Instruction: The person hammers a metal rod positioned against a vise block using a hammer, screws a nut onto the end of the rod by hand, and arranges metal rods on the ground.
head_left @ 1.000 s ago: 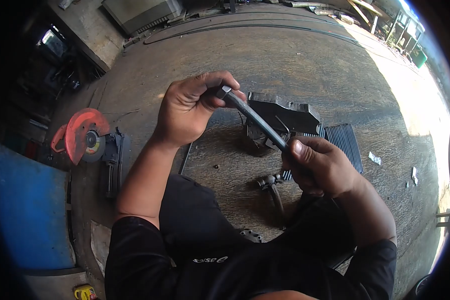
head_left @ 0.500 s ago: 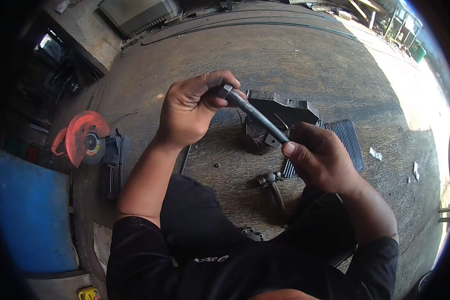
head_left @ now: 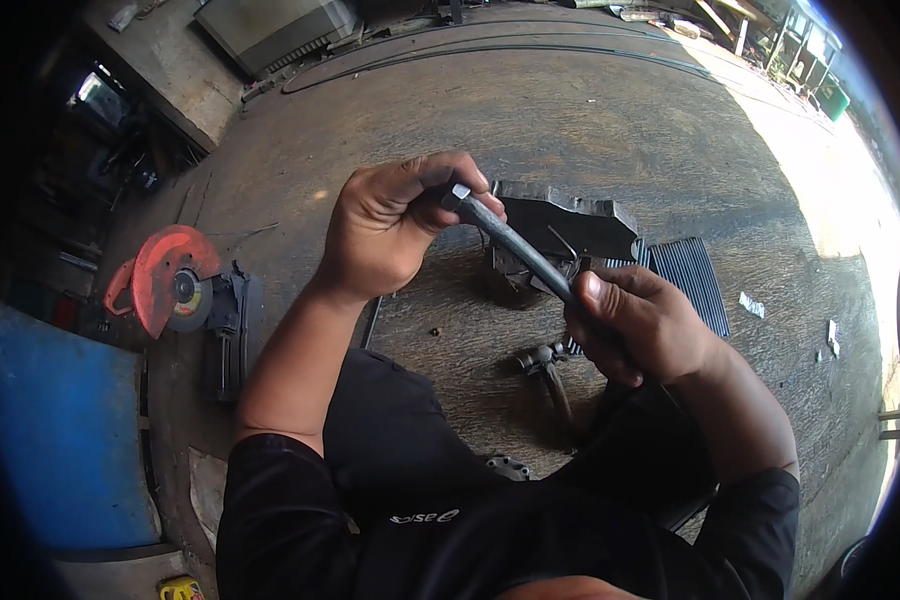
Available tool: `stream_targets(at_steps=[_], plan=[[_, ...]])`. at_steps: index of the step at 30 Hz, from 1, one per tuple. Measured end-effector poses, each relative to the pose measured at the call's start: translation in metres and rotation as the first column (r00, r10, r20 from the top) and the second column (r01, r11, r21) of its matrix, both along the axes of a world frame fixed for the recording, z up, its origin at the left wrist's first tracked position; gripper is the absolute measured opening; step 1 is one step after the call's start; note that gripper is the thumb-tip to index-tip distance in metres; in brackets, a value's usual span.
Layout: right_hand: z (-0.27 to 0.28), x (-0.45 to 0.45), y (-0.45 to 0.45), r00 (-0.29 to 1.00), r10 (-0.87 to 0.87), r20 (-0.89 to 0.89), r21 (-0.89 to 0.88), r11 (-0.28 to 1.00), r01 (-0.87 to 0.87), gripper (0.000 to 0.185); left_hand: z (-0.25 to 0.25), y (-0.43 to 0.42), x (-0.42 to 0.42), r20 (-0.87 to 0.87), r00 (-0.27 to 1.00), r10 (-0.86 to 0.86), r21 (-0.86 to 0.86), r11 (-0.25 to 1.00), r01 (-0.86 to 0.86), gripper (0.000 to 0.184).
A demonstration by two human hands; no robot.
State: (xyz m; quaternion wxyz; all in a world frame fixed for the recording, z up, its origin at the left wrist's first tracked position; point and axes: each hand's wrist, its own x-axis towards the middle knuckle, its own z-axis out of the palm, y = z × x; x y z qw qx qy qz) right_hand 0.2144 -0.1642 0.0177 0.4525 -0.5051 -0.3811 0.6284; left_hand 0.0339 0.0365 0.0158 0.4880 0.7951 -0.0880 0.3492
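A long grey metal bolt (head_left: 526,252) slants across the middle of the view, its angular head up at the left. My left hand (head_left: 385,222) has its fingers curled around the head end. At the lower end, my right hand (head_left: 650,325) grips the shaft with the thumb on top, hiding the tip. Behind the bolt, a dark metal block assembly (head_left: 570,220) with a jagged upper edge rests on the floor. Below my right hand lies a ball-peen hammer (head_left: 553,378), its handle toward me.
To the left stands a red-guarded cut-off saw (head_left: 175,280) with its disc showing, beside a blue panel (head_left: 65,420). A stack of dark rods (head_left: 690,285) lies right of the block. Long thin bars (head_left: 470,50) stretch along the far floor. A yellow tape measure (head_left: 180,588) sits lower left.
My right hand has turned and slid down along the bolt, its thumb now lying along the top. The bolt has tilted slightly; my left hand keeps its hold on the head end.
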Motion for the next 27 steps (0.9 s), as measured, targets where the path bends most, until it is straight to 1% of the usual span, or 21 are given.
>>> stream_targets(at_steps=[2,3,5,7,8,9,10,11,12,14,16,18,23,27], plan=[[-0.001,0.003,0.001,0.989,0.058,-0.133,-0.052,0.996,-0.066,0.04,0.001,0.0,0.0,-0.003,1.0,-0.008,0.014,1.0,0.008,0.022],[-0.003,0.002,0.002,0.99,0.059,-0.131,-0.053,0.996,-0.066,0.04,0.001,-0.001,0.0,0.001,1.0,0.009,0.011,1.0,-0.009,0.022],[-0.008,-0.001,0.003,0.998,0.037,-0.055,0.087,0.996,-0.032,0.036,0.0,-0.003,0.001,0.005,1.0,0.027,0.006,1.0,-0.027,0.022],[-0.007,0.0,0.004,0.999,0.022,-0.042,0.098,0.995,-0.018,0.035,0.0,-0.006,0.002,0.005,0.999,0.035,-0.08,0.996,-0.035,0.023],[-0.007,0.001,0.005,1.0,0.007,-0.028,0.11,0.994,-0.004,0.034,0.0,-0.005,0.002,0.003,0.999,0.033,-0.078,0.996,-0.033,0.023],[-0.005,0.002,0.005,1.0,0.005,-0.03,0.112,0.994,-0.001,0.034,0.0,-0.004,0.002,-0.004,1.0,-0.003,-0.071,0.997,0.003,0.025],[-0.004,0.003,0.005,1.0,0.0,0.018,0.114,0.993,-0.002,0.035,-0.001,-0.003,0.002,-0.013,0.999,-0.038,-0.065,0.997,0.037,0.028],[-0.002,0.004,0.005,0.998,-0.004,0.066,0.115,0.993,-0.004,0.035,-0.002,-0.003,0.002,-0.015,0.999,-0.039,-0.066,0.997,0.038,0.028],[-0.001,0.003,0.005,0.998,-0.005,0.063,0.113,0.994,-0.002,0.035,-0.003,-0.003,0.003,-0.007,0.999,-0.047,-0.066,0.997,0.047,0.029],[0.0,0.002,0.004,0.993,-0.026,0.116,0.078,0.997,0.017,0.039,-0.004,-0.004,0.004,-0.004,0.998,-0.06,-0.069,0.996,0.059,0.029],[-0.001,0.001,0.003,0.992,-0.032,0.123,0.092,0.996,0.02,0.04,-0.006,-0.007,0.005,0.022,0.999,-0.03,-0.102,0.994,0.032,0.024],[-0.001,0.0,0.002,0.99,-0.036,0.135,0.108,0.994,0.021,0.042,-0.007,-0.009,0.007,0.033,0.999,-0.021,-0.104,0.994,0.025,0.023],[0.001,-0.002,0.001,0.992,0.0,0.124,0.076,0.997,-0.01,0.045,-0.007,-0.009,0.009,0.041,0.999,-0.016,-0.074,0.997,0.019,0.022],[0.0,-0.004,0.0,0.993,-0.016,0.117,0.036,0.999,0.012,0.046,-0.007,-0.013,0.009,0.052,0.999,0.017,-0.064,0.998,-0.014,0.021]])
